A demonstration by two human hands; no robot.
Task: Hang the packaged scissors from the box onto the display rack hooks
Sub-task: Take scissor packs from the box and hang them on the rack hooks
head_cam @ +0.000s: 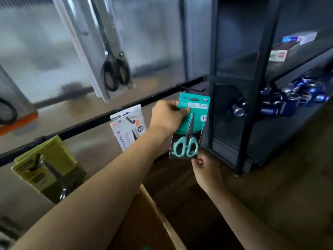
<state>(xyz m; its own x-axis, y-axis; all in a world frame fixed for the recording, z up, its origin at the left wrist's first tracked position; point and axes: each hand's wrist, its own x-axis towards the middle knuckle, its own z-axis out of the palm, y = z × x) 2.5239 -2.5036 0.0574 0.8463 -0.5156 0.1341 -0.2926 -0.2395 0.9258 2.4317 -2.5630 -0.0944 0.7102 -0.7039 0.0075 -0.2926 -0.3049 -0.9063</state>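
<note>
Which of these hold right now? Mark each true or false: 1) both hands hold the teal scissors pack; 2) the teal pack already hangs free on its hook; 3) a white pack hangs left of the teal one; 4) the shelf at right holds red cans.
1) True: the left hand pinches the teal scissors pack near its top and the right hand holds its bottom edge.
2) False: both hands hold it, just below the hook.
3) True: the white pack hangs on the black rail.
4) False: the cans are blue.
</note>
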